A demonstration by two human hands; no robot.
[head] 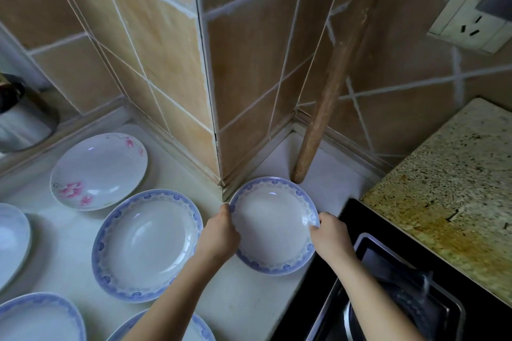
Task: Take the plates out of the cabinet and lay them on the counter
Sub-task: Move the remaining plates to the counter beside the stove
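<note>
Both hands [273, 235] grip blue-rim plate [273, 225] on counter [243, 299].

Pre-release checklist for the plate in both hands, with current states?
1. Grip: left hand and right hand each hold a side of the blue-rimmed plate by its rim. Ok.
2. Plate level: looks roughly flat. Ok.
3. Plate down on the counter: contact underneath hidden. Cannot tell.
4. Gap to neighbouring blue-rimmed plate: left hand sits between the two rims, no overlap visible. Ok.
5. Rolling pin leaning in the wall corner: its foot stands just behind the held plate's far rim. Not ok, a nudge might tip it.
6. Stove edge: plate's right rim lies near the counter's edge. Cannot tell if fully supported.
</note>
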